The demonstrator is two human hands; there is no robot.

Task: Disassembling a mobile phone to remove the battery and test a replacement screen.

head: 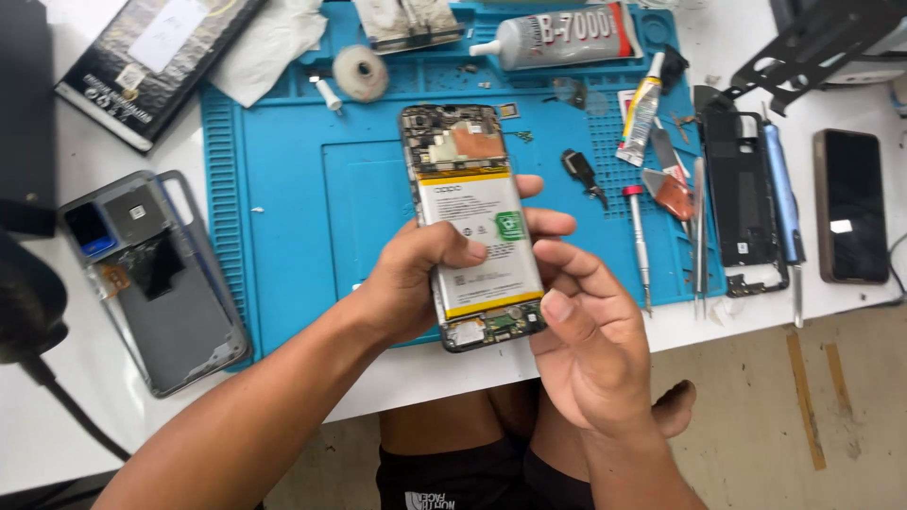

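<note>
Gripped from both sides, the opened phone [477, 231] sits at the centre of the frame, back cover off, its pale battery and circuit boards facing up. The left hand [416, 283] wraps around it from the left, thumb pressed across the battery and fingertips showing past the right edge. The right hand [590, 354] comes up from the lower right, its fingers curled against the phone's lower right edge, thumb raised near the bottom corner.

Behind the phone lies a blue work mat [312, 198] on a white table [57, 416]. A grey back cover [165, 293] rests at the left of the frame, half off the mat. At top centre lies a large glue tube [557, 38]; right of the phone are a red-capped screwdriver [638, 241], a black phone frame [742, 194] and, at the far right, a dark phone [850, 203].
</note>
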